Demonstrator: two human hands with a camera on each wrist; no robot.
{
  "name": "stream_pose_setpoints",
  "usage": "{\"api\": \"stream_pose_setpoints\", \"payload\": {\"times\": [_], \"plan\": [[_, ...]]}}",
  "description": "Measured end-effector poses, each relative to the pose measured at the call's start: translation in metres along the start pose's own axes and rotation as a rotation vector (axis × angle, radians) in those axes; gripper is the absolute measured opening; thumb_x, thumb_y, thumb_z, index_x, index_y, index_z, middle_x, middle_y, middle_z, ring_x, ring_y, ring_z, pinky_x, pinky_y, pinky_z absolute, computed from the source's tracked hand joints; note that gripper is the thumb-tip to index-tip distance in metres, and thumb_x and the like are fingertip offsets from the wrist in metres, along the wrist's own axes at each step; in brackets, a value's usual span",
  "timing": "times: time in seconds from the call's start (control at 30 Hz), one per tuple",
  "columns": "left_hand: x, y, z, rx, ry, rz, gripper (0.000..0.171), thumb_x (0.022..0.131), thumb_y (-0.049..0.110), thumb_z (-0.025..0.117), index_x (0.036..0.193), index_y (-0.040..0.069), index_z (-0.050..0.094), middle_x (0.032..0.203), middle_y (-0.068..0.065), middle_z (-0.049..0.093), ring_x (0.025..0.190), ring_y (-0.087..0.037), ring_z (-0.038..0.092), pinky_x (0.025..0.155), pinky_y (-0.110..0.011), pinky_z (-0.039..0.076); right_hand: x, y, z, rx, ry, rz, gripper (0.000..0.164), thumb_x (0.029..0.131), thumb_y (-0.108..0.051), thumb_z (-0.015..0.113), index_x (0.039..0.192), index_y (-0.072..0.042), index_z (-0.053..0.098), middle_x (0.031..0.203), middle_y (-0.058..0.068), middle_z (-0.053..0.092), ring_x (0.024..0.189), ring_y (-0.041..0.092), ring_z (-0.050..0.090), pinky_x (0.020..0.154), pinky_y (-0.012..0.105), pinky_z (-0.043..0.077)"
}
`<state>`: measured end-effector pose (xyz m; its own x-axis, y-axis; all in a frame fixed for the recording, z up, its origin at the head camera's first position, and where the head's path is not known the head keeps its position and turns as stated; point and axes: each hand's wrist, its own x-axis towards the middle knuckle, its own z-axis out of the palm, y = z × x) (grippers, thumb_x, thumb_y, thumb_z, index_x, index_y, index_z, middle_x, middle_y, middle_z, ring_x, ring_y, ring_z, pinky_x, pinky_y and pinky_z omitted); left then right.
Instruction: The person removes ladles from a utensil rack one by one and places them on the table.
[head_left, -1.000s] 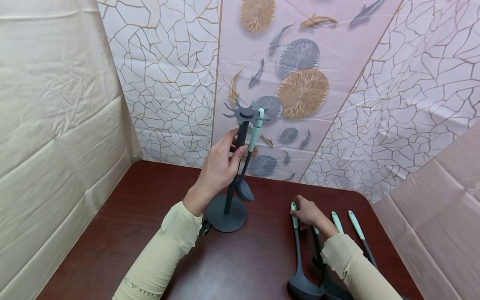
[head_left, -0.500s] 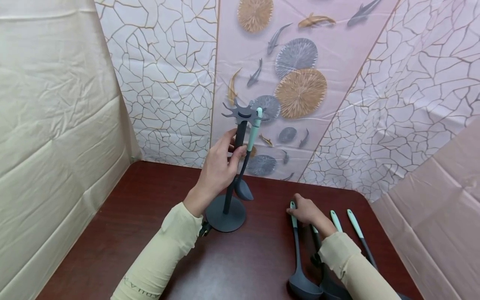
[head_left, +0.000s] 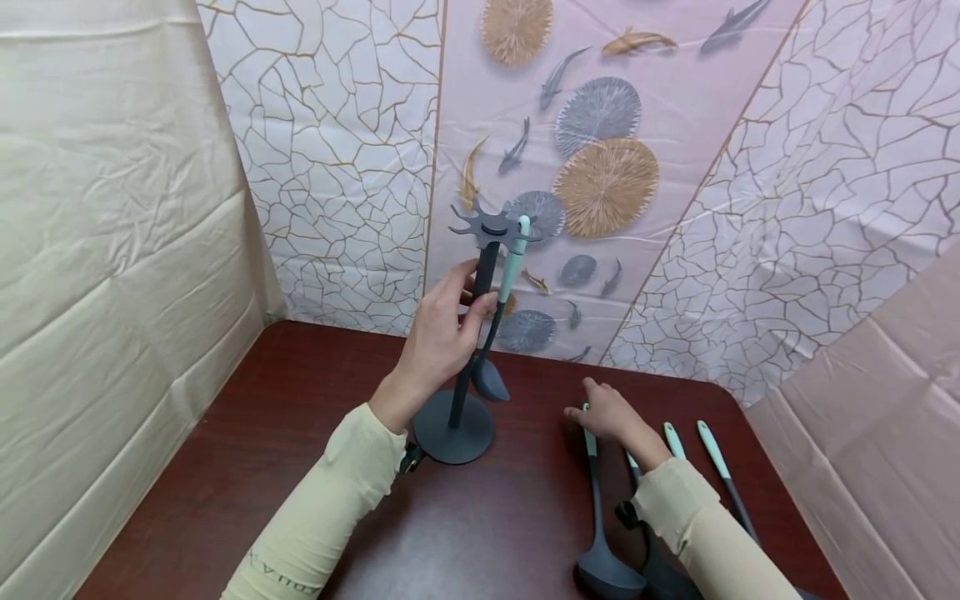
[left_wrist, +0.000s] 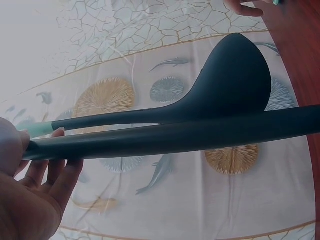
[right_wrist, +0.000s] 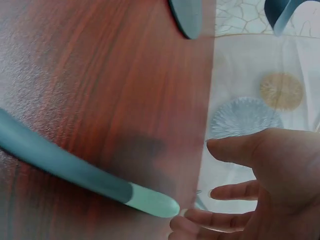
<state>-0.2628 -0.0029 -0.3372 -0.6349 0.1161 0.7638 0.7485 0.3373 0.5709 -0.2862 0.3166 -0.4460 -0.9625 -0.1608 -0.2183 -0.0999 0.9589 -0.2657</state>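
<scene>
My left hand [head_left: 438, 337] grips the upper part of the dark pole of a utensil stand [head_left: 486, 271]. The stand rises from a round base, with a ring of hooks at its top. From one hook hangs a ladle [head_left: 512, 267] with a mint-green handle; its dark bowl [left_wrist: 237, 80] lies alongside the pole in the left wrist view. My right hand [head_left: 611, 417] hovers at the handle end of another ladle [head_left: 597, 500] lying on the table. In the right wrist view its thumb and fingers are spread, just beyond the green handle tip [right_wrist: 155, 201].
Right of that ladle lie more dark utensils with mint-green handles [head_left: 712, 447], partly hidden by my right forearm. The dark red table [head_left: 300, 467] meets patterned cloth [head_left: 337, 167] at the back and plain cloth along the left and right sides.
My right hand has let go of the lying ladle's handle, its fingers opening and shifting slightly away and left. My left hand and the stand have stayed in place.
</scene>
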Motion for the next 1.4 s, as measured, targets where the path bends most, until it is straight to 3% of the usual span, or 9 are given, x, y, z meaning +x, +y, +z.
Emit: {"api": "stream_pose_setpoints", "payload": {"times": [0.27, 0.63, 0.77, 1.07, 1.4], "plan": [[0.000, 0.001, 0.000, -0.002, -0.014, -0.012, 0.041, 0.109, 0.023, 0.063, 0.146, 0.008, 0.054, 0.103, -0.002, 0.065, 0.095, -0.015, 0.070, 0.079, -0.033, 0.062, -0.004, -0.004, -0.011, 0.001, 0.032, -0.087, 0.073, 0.106, -0.033, 0.065, 0.156, 0.012, 0.037, 0.150, 0.039, 0.046, 0.141, 0.056, 0.043, 0.110, 0.067, 0.041], [0.001, -0.002, -0.001, 0.013, -0.020, -0.011, 0.039, 0.109, 0.023, 0.063, 0.144, 0.007, 0.055, 0.102, -0.002, 0.065, 0.094, -0.015, 0.069, 0.080, -0.033, 0.062, -0.014, -0.017, -0.022, -0.027, 0.113, -0.079, 0.072, 0.106, -0.039, 0.063, 0.158, 0.004, 0.040, 0.157, 0.037, 0.040, 0.142, 0.057, 0.041, 0.108, 0.073, 0.040], [0.001, -0.001, -0.001, 0.009, -0.021, -0.015, 0.040, 0.108, 0.022, 0.064, 0.144, 0.007, 0.055, 0.102, -0.003, 0.065, 0.094, -0.015, 0.069, 0.082, -0.033, 0.062, -0.015, -0.021, -0.023, -0.064, 0.164, -0.057, 0.073, 0.105, -0.042, 0.065, 0.159, 0.000, 0.042, 0.157, 0.037, 0.039, 0.140, 0.060, 0.041, 0.104, 0.077, 0.039], [0.001, -0.001, -0.001, 0.004, -0.033, -0.019, 0.041, 0.108, 0.022, 0.064, 0.145, 0.007, 0.054, 0.103, -0.003, 0.066, 0.095, -0.014, 0.070, 0.083, -0.034, 0.062, -0.019, -0.026, -0.026, -0.061, 0.262, -0.096, 0.086, 0.098, -0.045, 0.075, 0.163, -0.004, 0.038, 0.159, 0.033, 0.039, 0.143, 0.059, 0.038, 0.105, 0.080, 0.035], [0.000, -0.001, -0.001, 0.007, -0.034, -0.015, 0.042, 0.107, 0.016, 0.067, 0.145, 0.006, 0.054, 0.102, -0.004, 0.065, 0.093, -0.016, 0.072, 0.081, -0.035, 0.062, -0.024, -0.031, -0.027, -0.059, 0.304, -0.162, 0.090, 0.098, -0.051, 0.074, 0.167, -0.010, 0.033, 0.168, 0.029, 0.027, 0.149, 0.059, 0.027, 0.114, 0.081, 0.020]]}}
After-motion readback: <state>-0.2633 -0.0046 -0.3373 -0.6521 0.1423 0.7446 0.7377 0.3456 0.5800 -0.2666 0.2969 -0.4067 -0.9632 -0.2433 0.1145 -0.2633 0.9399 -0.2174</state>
